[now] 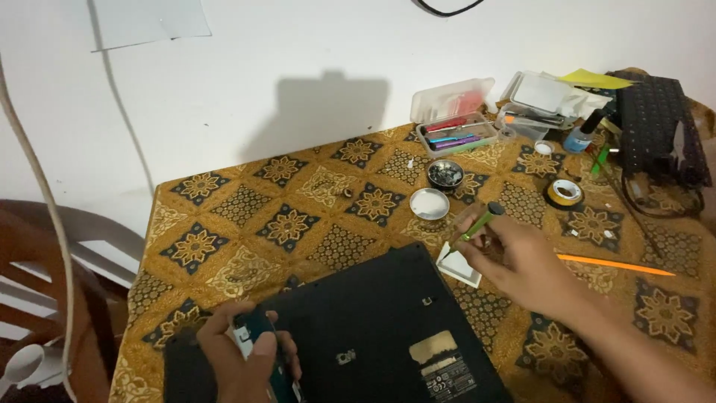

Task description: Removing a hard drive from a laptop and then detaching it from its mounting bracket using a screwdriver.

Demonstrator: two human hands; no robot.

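— What's under the hands?

— An upturned black laptop (373, 328), stiff and probably weighty; best gripped by its edges. The left hand (242, 358) is curled shut around a small dark part (257, 336) at the corner nearest it.

— And the other?

— The right hand (522, 257) pinches a green screwdriver (477, 224), light and rigid, tip angled just beyond the laptop's far edge, over a small white tray (462, 269).

From my feed I see only two bare hands and part of one forearm. The left hand (242, 358) shows up to the wrist, cut off by the bottom edge. The right hand (522, 261) comes with a bare forearm, no sleeve in view. I see no gloves, rings, watch or wristband on either.
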